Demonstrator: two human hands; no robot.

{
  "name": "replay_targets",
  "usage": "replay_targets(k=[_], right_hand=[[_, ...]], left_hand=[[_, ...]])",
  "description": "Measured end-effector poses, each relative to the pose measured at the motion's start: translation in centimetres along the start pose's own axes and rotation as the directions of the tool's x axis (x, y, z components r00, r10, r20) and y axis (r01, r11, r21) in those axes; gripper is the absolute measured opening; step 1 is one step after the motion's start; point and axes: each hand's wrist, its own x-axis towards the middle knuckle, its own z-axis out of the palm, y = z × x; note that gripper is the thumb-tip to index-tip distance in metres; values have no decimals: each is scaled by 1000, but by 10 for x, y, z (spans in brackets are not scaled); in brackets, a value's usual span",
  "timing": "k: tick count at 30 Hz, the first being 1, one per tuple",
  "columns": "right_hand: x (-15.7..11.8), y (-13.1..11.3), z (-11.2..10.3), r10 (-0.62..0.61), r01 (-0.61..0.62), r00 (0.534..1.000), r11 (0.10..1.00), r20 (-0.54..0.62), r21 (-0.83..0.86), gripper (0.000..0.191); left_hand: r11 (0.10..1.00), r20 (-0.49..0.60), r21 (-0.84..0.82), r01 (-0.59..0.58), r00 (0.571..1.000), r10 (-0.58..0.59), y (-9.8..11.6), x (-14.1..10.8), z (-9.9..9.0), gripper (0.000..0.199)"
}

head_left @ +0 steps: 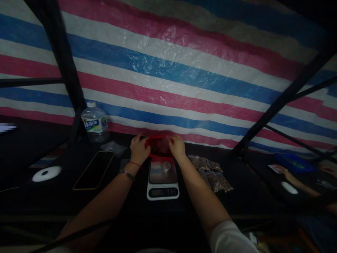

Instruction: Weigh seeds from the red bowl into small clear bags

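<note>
Behind the scale, a red container holds dark, small loose pieces. At its left side is my left hand, with its fingers closed on the rim. My right hand is at the container's right side, pinching a thin translucent piece of plastic over the contents; its exact kind is hard to make out in the dim light. Just in front stands a white kitchen scale with a metal top. A small clear cup rests on that top. The scale's display is unreadable.
Several filled small plastic bags lie right of my right forearm. To the left are a phone, a white oval device, clear bags and a big bottle. Another person's hand is near a blue tray. Black frame bars flank the table.
</note>
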Motion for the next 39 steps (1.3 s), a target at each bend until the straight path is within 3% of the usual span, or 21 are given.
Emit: replay_targets(k=[3,5,7,10,13,19,22,25,29,32,34,37,38,39], right_hand=[[-3,7,-2,166,-130,981,945,-98,299,20],[-7,7,-2,305,-217,949,811,-77,543,22],[-13,3,-3,388,-282,921,621,26,731,24],[-23,-5,-5,371,-354,907,414,200,839,32],[-34,-11,-9,318,-398,904,377,286,836,38],[-48,-26,-18,279,-392,911,357,304,848,34],[-54,-36,-19,220,-388,921,448,321,805,27],[-59,-41,-18,194,-384,923,543,334,747,26],[-64,-42,-21,215,-363,932,508,293,781,28],[-69,-35,-31,274,-371,924,485,266,792,31],[-75,-26,-40,334,-388,910,478,245,788,31],[-85,-11,-54,420,-408,882,457,212,790,32],[-87,-7,-58,446,-413,872,450,201,792,32],[-90,-4,-61,467,-417,863,448,191,791,33]], left_hand=[[959,-38,-283,-35,999,25,19,3,-8,39],[830,69,-553,77,997,-46,33,6,-10,46],[645,248,-721,253,964,-101,45,7,-12,53],[472,419,-771,428,899,-129,54,6,-20,50],[430,458,-762,484,872,-170,52,4,-32,44],[493,558,-679,544,819,-135,49,-5,-64,46],[518,603,-648,559,791,-98,55,-10,-79,47],[560,597,-618,552,793,-122,60,-13,-90,41],[668,599,-524,528,786,-152,60,-16,-108,38],[764,624,-424,487,768,-143,47,-14,-130,40],[851,593,-322,416,789,-161,26,-13,-144,43],[975,362,-74,211,916,-171,-14,-23,-152,42],[990,291,4,141,947,-136,-26,-31,-150,40],[997,291,50,57,954,-69,-36,-41,-144,40]])
